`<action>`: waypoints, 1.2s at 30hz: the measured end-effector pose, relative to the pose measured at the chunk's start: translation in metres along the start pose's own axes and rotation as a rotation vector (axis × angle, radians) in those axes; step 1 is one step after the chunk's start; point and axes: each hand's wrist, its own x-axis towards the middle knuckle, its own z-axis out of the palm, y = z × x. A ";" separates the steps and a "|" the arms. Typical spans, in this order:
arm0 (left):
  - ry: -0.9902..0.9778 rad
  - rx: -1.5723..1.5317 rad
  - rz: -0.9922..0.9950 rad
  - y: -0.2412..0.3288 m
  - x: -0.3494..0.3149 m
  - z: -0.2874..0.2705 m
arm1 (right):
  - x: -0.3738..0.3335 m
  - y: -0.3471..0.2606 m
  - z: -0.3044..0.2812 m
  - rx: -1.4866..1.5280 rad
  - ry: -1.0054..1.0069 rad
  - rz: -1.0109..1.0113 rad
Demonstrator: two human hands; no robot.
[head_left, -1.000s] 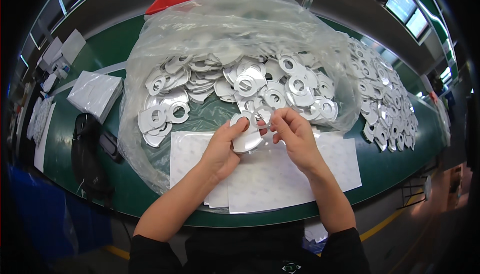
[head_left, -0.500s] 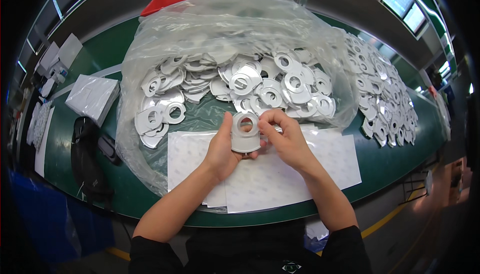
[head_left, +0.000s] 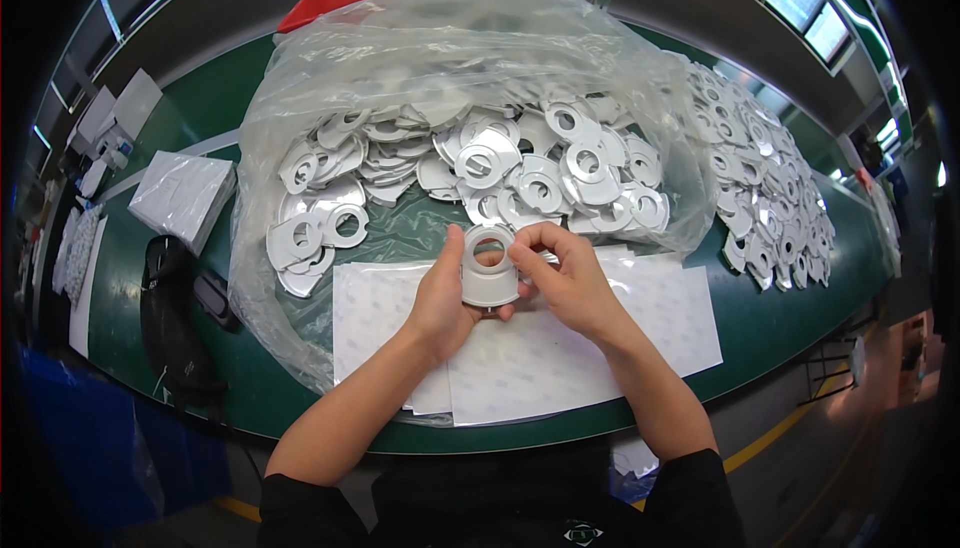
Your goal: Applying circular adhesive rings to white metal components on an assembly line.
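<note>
A light grey plastic part [head_left: 489,288] with a round ring opening at its far end is held between my two hands above white sheets. My left hand [head_left: 440,298] grips it from the left, thumb along the edge and fingers underneath. My right hand [head_left: 565,278] pinches its right edge near the ring with thumb and forefinger. The sheets of white film or paper [head_left: 580,368] lie below the hands. Just beyond them, many similar grey ringed parts [head_left: 540,183] are heaped in a large clear plastic bag [head_left: 450,58].
Another heap of ringed parts [head_left: 770,178] covers the right of the green table [head_left: 850,238]. A red tray [head_left: 345,0] sits behind the bag. On the left are a wrapped white packet [head_left: 185,193], a black pouch [head_left: 175,318] and a small dark device [head_left: 213,295].
The part has tilted slightly in my hands, its ring now turned a little more toward me. Both hands stay in nearly the same place.
</note>
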 end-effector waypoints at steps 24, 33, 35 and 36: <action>-0.017 0.000 0.006 0.003 -0.002 0.005 | 0.001 0.003 0.003 -0.066 0.039 -0.054; -0.049 0.096 0.041 0.004 -0.003 0.006 | -0.001 0.004 0.002 -0.272 0.107 -0.179; -0.047 0.079 0.043 0.004 -0.002 0.005 | 0.001 0.005 -0.001 -0.613 0.160 -0.419; -0.046 0.061 0.043 0.003 -0.002 0.004 | 0.001 0.003 0.002 -0.612 0.159 -0.420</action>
